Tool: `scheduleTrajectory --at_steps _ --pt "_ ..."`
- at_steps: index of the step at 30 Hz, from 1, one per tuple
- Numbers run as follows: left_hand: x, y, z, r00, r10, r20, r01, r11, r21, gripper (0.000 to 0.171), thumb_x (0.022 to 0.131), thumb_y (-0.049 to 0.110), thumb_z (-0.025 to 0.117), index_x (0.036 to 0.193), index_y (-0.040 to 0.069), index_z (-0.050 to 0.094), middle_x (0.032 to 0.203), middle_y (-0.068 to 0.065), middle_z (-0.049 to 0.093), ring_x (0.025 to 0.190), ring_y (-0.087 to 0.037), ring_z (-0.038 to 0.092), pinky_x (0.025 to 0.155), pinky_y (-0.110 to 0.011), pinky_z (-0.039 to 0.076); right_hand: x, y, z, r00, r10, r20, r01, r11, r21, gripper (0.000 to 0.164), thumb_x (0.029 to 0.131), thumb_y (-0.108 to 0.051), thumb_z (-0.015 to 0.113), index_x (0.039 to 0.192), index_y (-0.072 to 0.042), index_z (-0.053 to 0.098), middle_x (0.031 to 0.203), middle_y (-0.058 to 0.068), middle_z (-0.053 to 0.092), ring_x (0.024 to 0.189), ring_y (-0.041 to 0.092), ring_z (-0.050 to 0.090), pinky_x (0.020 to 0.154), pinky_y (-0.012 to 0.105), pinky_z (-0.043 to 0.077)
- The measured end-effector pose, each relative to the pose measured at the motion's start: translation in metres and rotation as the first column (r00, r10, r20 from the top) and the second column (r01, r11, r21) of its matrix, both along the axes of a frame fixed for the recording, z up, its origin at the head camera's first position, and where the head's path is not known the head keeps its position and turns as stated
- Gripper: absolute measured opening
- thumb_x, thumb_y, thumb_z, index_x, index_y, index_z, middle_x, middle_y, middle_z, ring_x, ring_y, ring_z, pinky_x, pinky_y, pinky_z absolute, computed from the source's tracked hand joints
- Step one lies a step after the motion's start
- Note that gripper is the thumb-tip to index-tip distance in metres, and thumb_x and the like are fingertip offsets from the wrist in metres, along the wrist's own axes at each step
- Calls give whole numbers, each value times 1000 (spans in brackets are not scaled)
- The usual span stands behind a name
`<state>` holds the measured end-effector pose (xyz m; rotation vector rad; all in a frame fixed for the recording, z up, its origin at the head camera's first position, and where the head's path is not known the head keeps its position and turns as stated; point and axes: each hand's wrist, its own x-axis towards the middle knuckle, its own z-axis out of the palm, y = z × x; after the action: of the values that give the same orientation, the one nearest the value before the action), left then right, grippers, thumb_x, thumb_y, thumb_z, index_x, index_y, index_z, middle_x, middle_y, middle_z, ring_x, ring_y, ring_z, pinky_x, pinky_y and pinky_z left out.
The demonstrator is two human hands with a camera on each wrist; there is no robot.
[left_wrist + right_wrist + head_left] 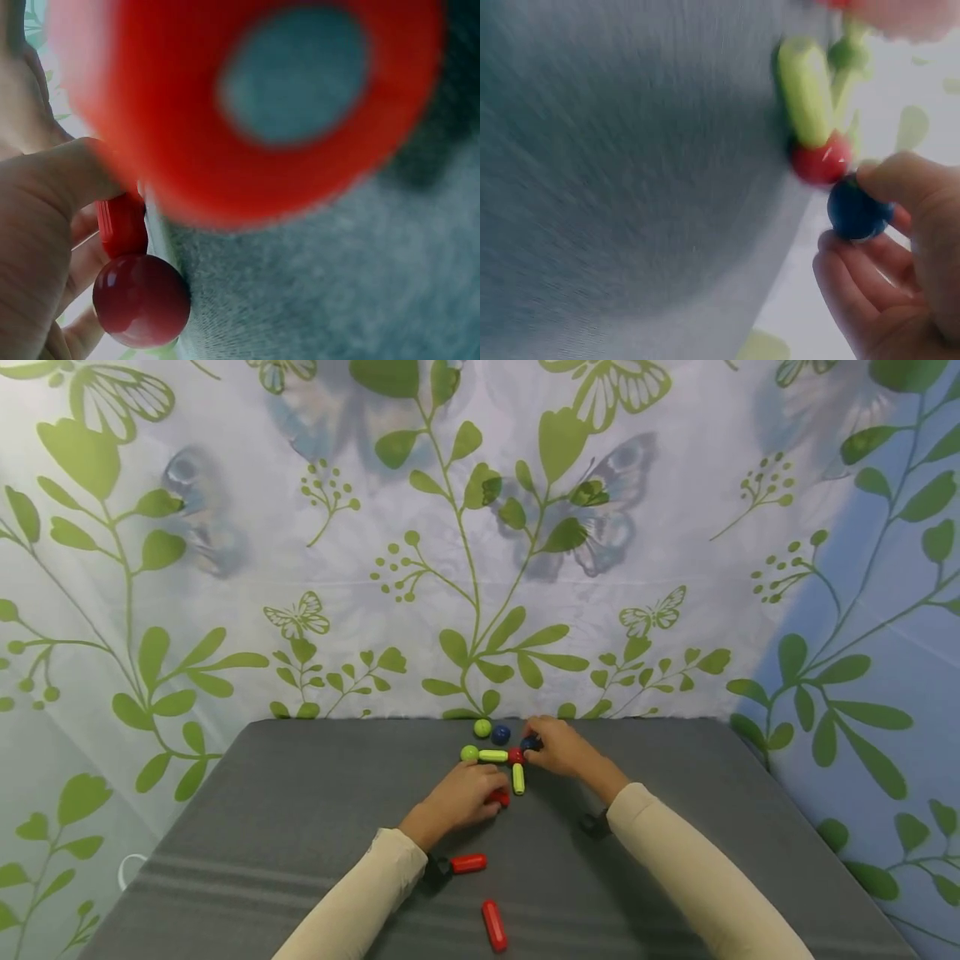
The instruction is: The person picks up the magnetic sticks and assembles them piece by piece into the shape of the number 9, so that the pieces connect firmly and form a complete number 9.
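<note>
My right hand (561,748) pinches a dark blue ball (859,208) between thumb and fingers, right beside a red ball (821,159). Two yellow-green rods (492,756) meet at that red ball: one runs left to a green ball (469,752), the other points toward me. My left hand (467,793) is just left of this group. In the left wrist view its thumb and fingers grip a short red rod (122,225), with a dark red ball (142,301) at the rod's end. From above, the hand mostly covers that rod.
Behind the group sit a loose green ball (482,727) and a dark blue ball (501,734). Nearer me lie two red rods, one by the left wrist (468,862) and one farther forward (494,926). A patterned curtain (337,527) hangs behind the grey table (300,827).
</note>
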<state>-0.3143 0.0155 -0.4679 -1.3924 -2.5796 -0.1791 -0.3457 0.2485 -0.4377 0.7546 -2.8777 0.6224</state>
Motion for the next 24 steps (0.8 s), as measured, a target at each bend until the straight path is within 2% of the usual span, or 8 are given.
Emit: scheduleTrajectory --at_steps 6,10,16,24 --pt "-2 -5 2 1000 -21 0 21 999 47 21 89 22 78 108 19 71 98 5 64 89 -10 59 88 -35 47 37 -12 3 986 167 9 -166 985 -47 22 89 -11 76 106 -8 63 101 3 62 80 18 60 69 33 50" --pt "-1 -6 3 1000 -20 0 20 998 54 23 88 21 79 109 18 71 98 4 65 88 -11 59 88 -36 47 53 -17 -2 978 207 33 -206 978 -46 22 88 -12 77 105 -9 62 98 1 60 78 18 59 68 31 50" --pt "0 -6 2 1000 -20 -6 20 999 46 21 89 21 78 109 19 70 97 5 64 88 -11 58 87 -35 48 61 -13 -14 982 182 42 -181 983 -35 25 87 -13 78 106 -8 63 98 -2 59 79 15 57 71 31 51" --pt "0 -4 3 1000 -27 11 26 998 64 20 89 20 77 107 18 71 94 5 63 85 -11 57 86 -35 48 66 -8 -25 980 192 48 -188 979 -81 27 87 -14 80 107 -9 64 100 1 62 80 12 58 71 32 52"
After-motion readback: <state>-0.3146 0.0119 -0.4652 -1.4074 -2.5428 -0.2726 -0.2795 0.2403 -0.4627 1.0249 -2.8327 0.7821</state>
